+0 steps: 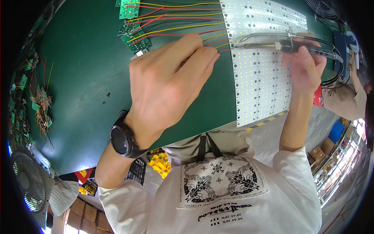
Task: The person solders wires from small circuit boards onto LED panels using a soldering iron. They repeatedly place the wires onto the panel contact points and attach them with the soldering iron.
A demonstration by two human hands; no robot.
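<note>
My left hand, a black watch on its wrist, is closed with fingertips pinched on a thin red wire at the left edge of a white LED strip panel. My right hand grips a soldering iron with a thin curved metal feed tube alongside it. The iron's tip is at the panel's left edge, close to the wire's end. Red and yellow wires run from the panel to several small green circuit boards beyond my left hand. My knuckles partly hide the lowest wires.
A green tabletop carries the work. Bundles of wired boards lie at its left side. A fan stands at lower left, near crates with yellow parts. Another person's arm shows at the right.
</note>
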